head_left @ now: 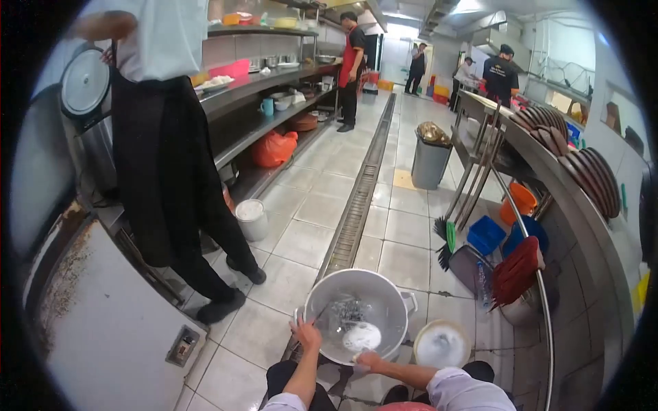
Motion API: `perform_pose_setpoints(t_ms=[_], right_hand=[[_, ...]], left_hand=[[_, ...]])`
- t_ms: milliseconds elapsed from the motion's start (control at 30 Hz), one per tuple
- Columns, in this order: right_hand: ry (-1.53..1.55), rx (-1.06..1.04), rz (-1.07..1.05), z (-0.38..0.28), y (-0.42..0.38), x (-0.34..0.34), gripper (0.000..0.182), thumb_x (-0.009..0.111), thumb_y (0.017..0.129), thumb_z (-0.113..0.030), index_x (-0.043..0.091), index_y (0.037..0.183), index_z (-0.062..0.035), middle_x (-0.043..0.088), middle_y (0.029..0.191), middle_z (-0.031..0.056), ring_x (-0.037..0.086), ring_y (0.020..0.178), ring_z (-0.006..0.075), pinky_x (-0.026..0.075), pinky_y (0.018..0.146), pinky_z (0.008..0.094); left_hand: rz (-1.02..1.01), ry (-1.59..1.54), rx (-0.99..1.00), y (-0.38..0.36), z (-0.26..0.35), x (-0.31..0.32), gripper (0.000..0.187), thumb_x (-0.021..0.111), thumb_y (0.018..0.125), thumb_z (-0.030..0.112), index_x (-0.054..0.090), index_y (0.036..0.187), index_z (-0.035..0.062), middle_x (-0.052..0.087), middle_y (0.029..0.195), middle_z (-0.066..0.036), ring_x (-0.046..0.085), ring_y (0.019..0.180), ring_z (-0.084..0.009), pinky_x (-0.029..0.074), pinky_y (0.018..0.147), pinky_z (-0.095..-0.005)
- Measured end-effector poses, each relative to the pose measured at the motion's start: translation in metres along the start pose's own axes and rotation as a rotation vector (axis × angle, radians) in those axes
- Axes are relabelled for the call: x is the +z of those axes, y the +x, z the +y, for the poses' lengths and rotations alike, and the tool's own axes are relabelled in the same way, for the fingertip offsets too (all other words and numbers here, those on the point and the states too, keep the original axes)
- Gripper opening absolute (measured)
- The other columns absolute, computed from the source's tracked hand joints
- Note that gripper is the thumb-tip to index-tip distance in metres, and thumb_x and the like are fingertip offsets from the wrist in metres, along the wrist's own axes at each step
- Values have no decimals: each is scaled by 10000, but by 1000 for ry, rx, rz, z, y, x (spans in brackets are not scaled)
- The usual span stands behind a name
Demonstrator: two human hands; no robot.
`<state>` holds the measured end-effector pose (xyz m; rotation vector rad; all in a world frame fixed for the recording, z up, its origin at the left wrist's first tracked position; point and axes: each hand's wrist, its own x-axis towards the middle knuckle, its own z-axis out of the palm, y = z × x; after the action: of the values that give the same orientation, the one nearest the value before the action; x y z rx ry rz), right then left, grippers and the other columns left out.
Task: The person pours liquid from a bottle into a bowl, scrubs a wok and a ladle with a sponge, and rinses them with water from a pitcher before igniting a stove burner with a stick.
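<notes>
Big metal pot (392,316) bottom center of frame. Tub (442,322) just right of it. White foam (362,337) in pot. Left hand (306,333) closed on pot's left rim; right hand (371,362) half-curled at near rim, hold unclear.

Smooth, dull metal is being shown by the pot (389,301). Light is being reflected by the glossy floor tiles (293,241). Ribbed metal is being presented by the drain grate (359,205). Matt plastic is being displayed by the grey bin (430,166), crinkled plastic by the orange bag (273,149).
</notes>
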<state>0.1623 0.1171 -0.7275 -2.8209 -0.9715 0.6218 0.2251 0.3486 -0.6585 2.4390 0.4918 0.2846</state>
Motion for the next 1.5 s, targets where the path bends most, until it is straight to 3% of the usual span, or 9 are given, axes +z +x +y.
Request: perform_pose_setpoints(t_ms=[467, 600, 667, 900, 967, 1133, 1300, 1467, 1500], right_hand=[[-43, 166, -94, 100, -25, 5, 210, 620, 618, -105, 637, 827, -119, 625, 865, 106, 610, 860, 252, 484, 684, 448], [153, -407, 336, 68, 53, 140, 490, 650, 729, -309, 538, 1106, -18, 579, 1039, 149, 546, 996, 281, 439, 848, 410], [325, 56, -522, -50, 54, 3, 700, 614, 698, -348, 407, 1286, -29, 329, 1384, 168, 302, 1281, 291, 260, 1049, 366], [307, -197, -73, -38, -2, 21, 868, 650, 674, -509, 335, 1324, -28, 360, 1352, 185, 290, 1274, 338, 232, 1062, 401], [312, -96, -403, 32, -14, 34, 931, 644, 651, -607, 333, 1336, -59, 322, 1379, 180, 261, 1290, 336, 218, 1068, 412], [34, 427, -127, 71, -31, 47, 911, 522, 690, -699, 339, 1352, -99, 299, 1397, 171, 222, 1313, 336, 198, 1073, 433], [950, 133, 196, -46, 67, 72, 454, 347, 936, -336, 380, 1263, -24, 454, 1238, 214, 314, 1251, 301, 158, 1082, 402], [576, 15, 166, -60, 60, 22, 474, 400, 913, -264, 329, 1324, -40, 395, 1302, 213, 385, 1203, 319, 281, 1025, 385], [1129, 170, 61, -48, 43, 21, 465, 464, 875, -241, 381, 1293, -55, 418, 1284, 201, 394, 1199, 309, 307, 1009, 378]], left_hand=[[-297, 19, 12, -27, -47, -6, 220, 549, 738, 105, 642, 913, 11, 622, 887, -214, 592, 863, -381, 464, 775, -437], [-323, -74, -96, -56, -47, 10, 213, 556, 702, 75, 640, 894, 39, 616, 893, -220, 587, 856, -381, 460, 771, -433], [-247, -53, -134, -58, -41, 16, 155, 559, 692, 63, 606, 836, 32, 616, 857, -202, 584, 854, -375, 455, 755, -442], [-103, -84, -99, -62, -58, 25, 135, 520, 711, 15, 538, 843, 31, 594, 819, -196, 566, 838, -386, 436, 721, -467], [-112, -118, -82, -65, -54, 22, 126, 516, 721, 20, 538, 844, 34, 591, 831, -203, 561, 848, -393, 433, 727, -474], [-173, -229, 52, -68, -44, 44, 131, 469, 788, 46, 528, 905, 49, 575, 884, -231, 544, 885, -413, 422, 746, -496], [-122, -461, 41, -76, -45, 51, 289, 530, 819, 143, 502, 1085, 33, 590, 946, -226, 555, 901, -419, 451, 764, -460], [-185, -226, -170, -55, -53, 44, 210, 516, 792, 128, 486, 970, 20, 588, 885, -254, 559, 873, -440, 434, 753, -506], [-197, -213, -184, -56, -49, 41, 210, 516, 792, 128, 486, 970, 20, 588, 885, -254, 559, 873, -440, 434, 753, -506]])
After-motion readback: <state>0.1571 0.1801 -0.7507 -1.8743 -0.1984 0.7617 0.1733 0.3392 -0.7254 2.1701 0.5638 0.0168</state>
